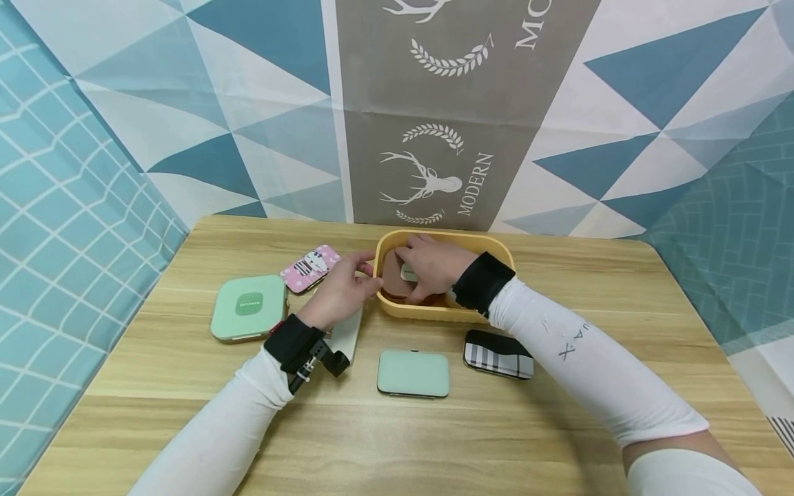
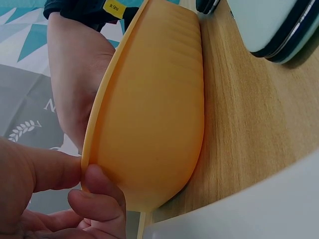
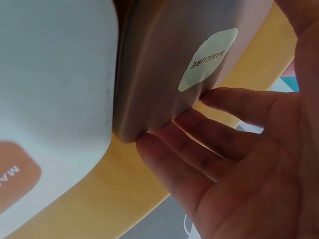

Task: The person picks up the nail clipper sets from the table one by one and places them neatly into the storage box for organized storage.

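A yellow oblong bin (image 1: 434,313) stands near the back of the table. My left hand (image 1: 342,293) pinches its left rim between thumb and fingers; the left wrist view shows this grip on the bin wall (image 2: 154,109) up close. Inside the bin my right hand (image 1: 437,265) grips a brown manicure case (image 1: 393,277) with a pale label, fingertips along one edge. In the right wrist view, the brown case (image 3: 164,64) stands tilted beside a white case (image 3: 55,74) with an orange-brown label. The right palm partly hides the bin's contents in the head view.
On the left lie a mint square case (image 1: 245,310) and a pink cartoon-print case (image 1: 309,269). A pale case (image 1: 349,334) is partly under the left wrist. In front are a pale green case (image 1: 413,373) and a black plaid case (image 1: 499,355). A patterned cloth wall borders the table's back.
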`<action>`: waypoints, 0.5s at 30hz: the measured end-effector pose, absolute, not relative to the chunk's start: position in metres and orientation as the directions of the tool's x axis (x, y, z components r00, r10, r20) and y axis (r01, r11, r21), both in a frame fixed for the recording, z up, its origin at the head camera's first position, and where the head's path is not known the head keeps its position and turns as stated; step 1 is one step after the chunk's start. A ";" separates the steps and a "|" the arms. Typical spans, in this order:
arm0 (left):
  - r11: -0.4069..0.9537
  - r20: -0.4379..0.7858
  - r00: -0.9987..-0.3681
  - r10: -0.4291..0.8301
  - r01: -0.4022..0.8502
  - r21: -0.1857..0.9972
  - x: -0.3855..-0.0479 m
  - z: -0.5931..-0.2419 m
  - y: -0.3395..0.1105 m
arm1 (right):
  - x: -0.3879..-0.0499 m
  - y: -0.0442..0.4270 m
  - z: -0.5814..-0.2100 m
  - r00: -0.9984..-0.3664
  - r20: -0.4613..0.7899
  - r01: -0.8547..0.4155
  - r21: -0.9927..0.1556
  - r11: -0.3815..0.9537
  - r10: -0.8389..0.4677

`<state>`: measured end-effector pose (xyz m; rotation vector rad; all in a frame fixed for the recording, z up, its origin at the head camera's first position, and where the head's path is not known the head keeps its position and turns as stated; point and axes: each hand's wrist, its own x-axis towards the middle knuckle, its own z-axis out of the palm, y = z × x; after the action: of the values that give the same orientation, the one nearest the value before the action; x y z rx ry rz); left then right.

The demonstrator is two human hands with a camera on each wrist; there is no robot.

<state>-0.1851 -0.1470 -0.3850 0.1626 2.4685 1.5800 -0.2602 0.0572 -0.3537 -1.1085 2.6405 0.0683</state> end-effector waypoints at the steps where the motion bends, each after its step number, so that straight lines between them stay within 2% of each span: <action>1: 0.422 -0.113 -0.973 0.202 -0.017 0.907 -0.185 -0.385 -0.147 | -0.260 0.057 -0.354 -0.667 -0.272 -0.707 -0.065 0.704 -0.694; 15: 0.423 -0.106 -0.973 0.204 -0.010 0.906 -0.185 -0.385 -0.148 | -0.260 0.061 -0.351 -0.648 -0.257 -0.720 -0.100 0.687 -0.717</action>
<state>-0.1853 -0.1477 -0.3848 0.1712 2.4756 1.5792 -0.2604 0.0613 -0.3507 -1.1436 2.6241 0.0166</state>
